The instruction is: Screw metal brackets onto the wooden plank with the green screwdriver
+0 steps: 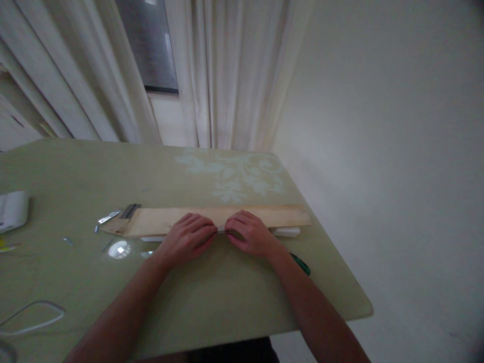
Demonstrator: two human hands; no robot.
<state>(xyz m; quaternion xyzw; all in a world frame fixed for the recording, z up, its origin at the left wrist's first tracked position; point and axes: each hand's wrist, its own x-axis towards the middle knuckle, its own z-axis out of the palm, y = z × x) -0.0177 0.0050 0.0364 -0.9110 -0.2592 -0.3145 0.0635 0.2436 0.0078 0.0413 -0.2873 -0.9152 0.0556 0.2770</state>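
A long pale wooden plank [264,216] lies across the green table [212,297], resting on white blocks [287,232]. My left hand [187,238] and my right hand [251,234] sit side by side at the plank's near edge, fingers curled and pinched together on a small metal piece [221,229] between them. What the piece is cannot be made out. A metal hinge [109,217] lies by the plank's left end.
A white device [13,209] sits at the left edge, a white cable [34,317] loops at the front left. Small metal bits and a shiny round spot [119,249] lie left of my hands. A green-handled tool [301,264] pokes out under my right forearm. Curtains and wall stand behind.
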